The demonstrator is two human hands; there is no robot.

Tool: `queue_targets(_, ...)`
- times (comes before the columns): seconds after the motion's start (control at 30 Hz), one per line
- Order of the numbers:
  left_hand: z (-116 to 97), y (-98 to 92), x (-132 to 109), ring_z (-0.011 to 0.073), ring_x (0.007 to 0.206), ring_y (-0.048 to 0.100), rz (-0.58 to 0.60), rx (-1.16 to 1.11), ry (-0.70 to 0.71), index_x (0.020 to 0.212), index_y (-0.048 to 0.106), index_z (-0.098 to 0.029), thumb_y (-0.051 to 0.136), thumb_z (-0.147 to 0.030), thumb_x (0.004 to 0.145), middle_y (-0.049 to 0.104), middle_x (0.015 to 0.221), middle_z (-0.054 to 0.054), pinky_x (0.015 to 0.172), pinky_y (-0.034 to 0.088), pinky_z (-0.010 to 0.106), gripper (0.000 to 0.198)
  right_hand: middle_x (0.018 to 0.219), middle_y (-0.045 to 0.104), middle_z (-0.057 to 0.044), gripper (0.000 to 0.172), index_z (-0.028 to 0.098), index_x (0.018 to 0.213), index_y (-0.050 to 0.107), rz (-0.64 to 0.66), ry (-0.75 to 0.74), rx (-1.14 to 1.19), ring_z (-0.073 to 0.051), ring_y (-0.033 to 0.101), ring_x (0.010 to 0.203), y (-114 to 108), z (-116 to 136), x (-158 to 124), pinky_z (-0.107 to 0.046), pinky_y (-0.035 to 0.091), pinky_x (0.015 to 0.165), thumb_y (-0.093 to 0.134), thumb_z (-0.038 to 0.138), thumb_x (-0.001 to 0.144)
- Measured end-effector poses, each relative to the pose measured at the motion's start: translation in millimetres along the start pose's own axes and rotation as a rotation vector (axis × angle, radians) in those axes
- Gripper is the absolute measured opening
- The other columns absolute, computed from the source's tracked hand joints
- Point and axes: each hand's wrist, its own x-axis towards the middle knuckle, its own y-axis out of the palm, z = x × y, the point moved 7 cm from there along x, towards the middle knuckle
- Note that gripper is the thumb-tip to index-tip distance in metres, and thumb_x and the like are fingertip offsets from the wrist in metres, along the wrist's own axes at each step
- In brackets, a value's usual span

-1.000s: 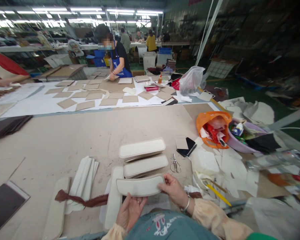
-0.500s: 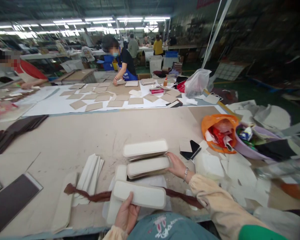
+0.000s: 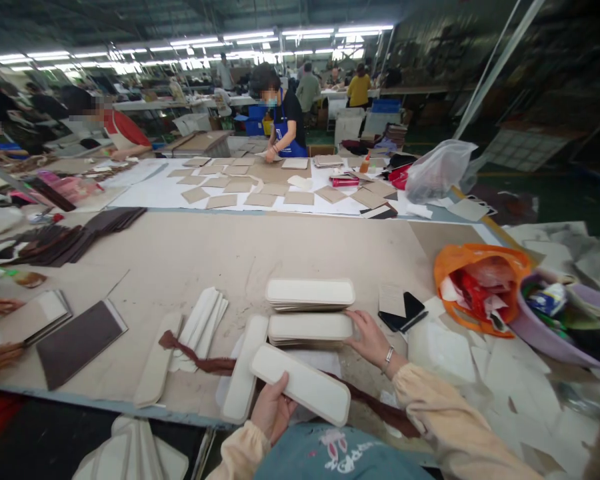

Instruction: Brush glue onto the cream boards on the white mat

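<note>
My left hand [image 3: 275, 408] grips a white, round-cornered panel [image 3: 303, 385] with a cream border, thumb on top. This panel is tilted, its right end lower in the head view. My right hand [image 3: 371, 339] has its fingers closed at the right end of a stack of similar panels [image 3: 310, 327]; the undersides of the fingers are hidden. Just behind sits a second stack of panels [image 3: 310, 291]. Left of the held panel, another pale panel [image 3: 246, 370] lies nearly lengthwise. A brown fabric strip [image 3: 380, 403] runs underneath.
White strips [image 3: 203, 327] lie fanned out on the left. A phone [image 3: 409, 312], an orange bag [image 3: 480, 260] and a purple basin [image 3: 523, 320] are on the right. At the left edge, a co-worker's hands [image 3: 0, 359] hold a panel. Another person [image 3: 286, 120] works across the table.
The view has turned left, so things appear farther right. The panel in my left hand has tilted, its right end now lower. My right hand is still at the stack's right end.
</note>
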Motion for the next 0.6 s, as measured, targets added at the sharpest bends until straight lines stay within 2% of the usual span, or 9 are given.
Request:
queue_targets(0.1,3.7,4.6,0.0,0.0193,0.079,0.071,-0.002,-0.001,-0.007,0.105,0.055,-0.012,0.06,-0.013,0.084,0.073,0.086,0.009,0.075,0.059,0.031,0.021,0.101,0.059,-0.01,0.056,0.016,0.117,0.057,0.018,0.1,0.113,-0.025,0.057,0.092,1.8,-4.8,-1.0,-0.045,0.047,0.09,0.068,0.024,0.062)
queue_targets(0.17,6.2,6.8,0.5,0.0191,0.077,0.071,-0.005,-0.015,-0.018,0.105,0.054,-0.012,0.06,-0.013,0.084,0.072,0.084,0.008,0.075,0.059,0.031,0.021,0.086,0.062,-0.006,0.046,0.015,0.108,0.059,0.064,0.169,0.215,-0.02,0.059,0.077,7.0,-5.3,-3.6,-0.039,0.052,0.078,0.065,0.027,0.064)
queue_targets(0.23,8.7,8.2,2.0,0.0191,0.076,0.07,-0.012,-0.033,-0.03,0.105,0.054,-0.011,0.059,-0.014,0.085,0.072,0.084,0.009,0.075,0.058,0.031,0.021,0.077,0.064,-0.004,0.033,0.015,0.096,0.061,0.123,0.233,0.329,-0.017,0.06,0.07,13.6,-1.9,-9.7,-0.033,0.054,0.068,0.063,0.031,0.068)
queue_targets(0.3,12.0,8.6,4.4,0.0191,0.076,0.07,-0.02,-0.052,-0.045,0.107,0.053,-0.011,0.058,-0.014,0.085,0.072,0.085,0.009,0.076,0.058,0.032,0.023,0.078,0.066,-0.005,0.026,0.015,0.09,0.061,0.176,0.282,0.42,-0.016,0.062,0.07,20.1,5.7,-20.2,-0.028,0.054,0.063,0.06,0.034,0.072)
queue_targets(0.37,16.7,8.4,7.2,0.0199,0.078,0.07,-0.025,-0.071,-0.071,0.112,0.051,-0.01,0.057,-0.015,0.085,0.072,0.087,0.01,0.076,0.057,0.033,0.028,0.083,0.068,-0.006,0.025,0.016,0.092,0.062,0.224,0.351,0.536,-0.015,0.063,0.07,27.5,14.4,-35.6,-0.026,0.055,0.062,0.058,0.034,0.075)
queue_targets(0.47,23.7,8.9,9.5,0.0223,0.084,0.069,-0.01,-0.106,-0.115,0.12,0.049,-0.007,0.057,-0.018,0.085,0.071,0.092,0.014,0.078,0.056,0.035,0.037,0.09,0.068,-0.005,0.027,0.017,0.096,0.063,0.308,0.573,0.871,-0.011,0.063,0.07,43.8,24.6,-66.7,-0.02,0.054,0.063,0.065,0.029,0.072)
queue_targets(0.53,24.9,10.7,8.4,0.0243,0.09,0.068,0.02,-0.139,-0.13,0.122,0.05,-0.008,0.055,-0.028,0.087,0.071,0.095,0.015,0.079,0.055,0.036,0.041,0.087,0.068,-0.002,0.031,0.018,0.096,0.064,0.358,0.723,1.057,-0.009,0.061,0.068,53.3,30.5,-87.4,-0.016,0.053,0.062,0.071,0.023,0.066)
queue_targets(0.6,22.4,15.3,5.1,0.0263,0.097,0.066,0.084,-0.19,-0.124,0.121,0.052,-0.01,0.05,-0.044,0.088,0.07,0.1,0.015,0.081,0.054,0.038,0.047,0.085,0.067,0.0,0.033,0.018,0.096,0.064,0.4,0.777,1.076,-0.008,0.06,0.066,56.6,34.3,-102.0,-0.014,0.052,0.059,0.072,0.02,0.064)
